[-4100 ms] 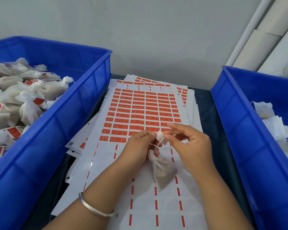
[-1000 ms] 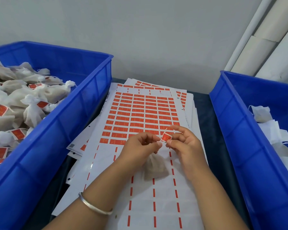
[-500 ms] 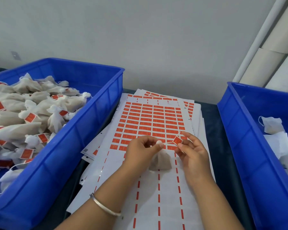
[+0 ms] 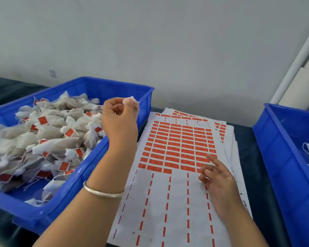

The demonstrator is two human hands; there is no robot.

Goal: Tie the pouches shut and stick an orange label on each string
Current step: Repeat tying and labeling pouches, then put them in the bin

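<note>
While the left hand (image 4: 119, 120) pinches a white pouch (image 4: 130, 100) by its gathered top over the near-right rim of the left blue bin (image 4: 89, 157), most of that pouch hides behind the fingers. Below the hand, tied, labelled pouches (image 4: 48, 138) fill the bin. The right hand (image 4: 217, 177) hovers loosely spread, holding nothing, over the label sheet (image 4: 178, 145) on the table (image 4: 248, 157). Right of it, another blue bin (image 4: 284, 157) is cut off by the frame.

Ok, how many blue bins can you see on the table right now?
2. One blue bin sits on the left, full of tied pouches; the other bin sits at the right edge, partly cut off by the frame.
</note>
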